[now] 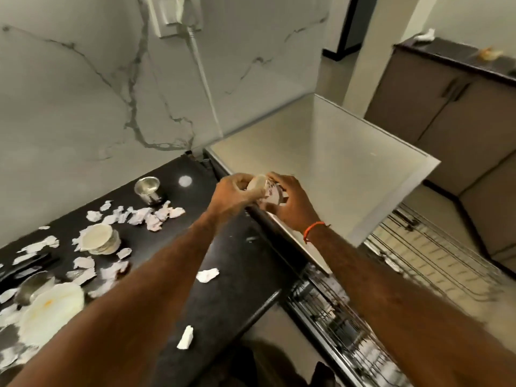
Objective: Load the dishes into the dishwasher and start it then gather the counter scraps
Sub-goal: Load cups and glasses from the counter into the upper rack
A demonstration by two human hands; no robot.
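Note:
Both my hands meet over the right edge of the black counter [229, 263]. My left hand [231, 196] grips a small cream bowl or cup [258, 184]. My right hand [290, 203] holds a white cup with dark markings [275, 194] against it. Below them the dishwasher's wire racks [413, 255] stand pulled out, under its white top [321, 152]. On the counter lie torn paper scraps [139, 216], a steel cup [148, 189], a stack of small cream plates [100, 238], a cream plate with an orange smear [53, 311] and a steel bowl [30, 289].
A marble-look wall with a socket and white cable [203, 76] backs the counter. Loose scraps [208, 275] lie near the counter's front edge. Brown cabinets [446, 107] with a dark top stand at the far right. Dark utensils [28, 265] lie at the left.

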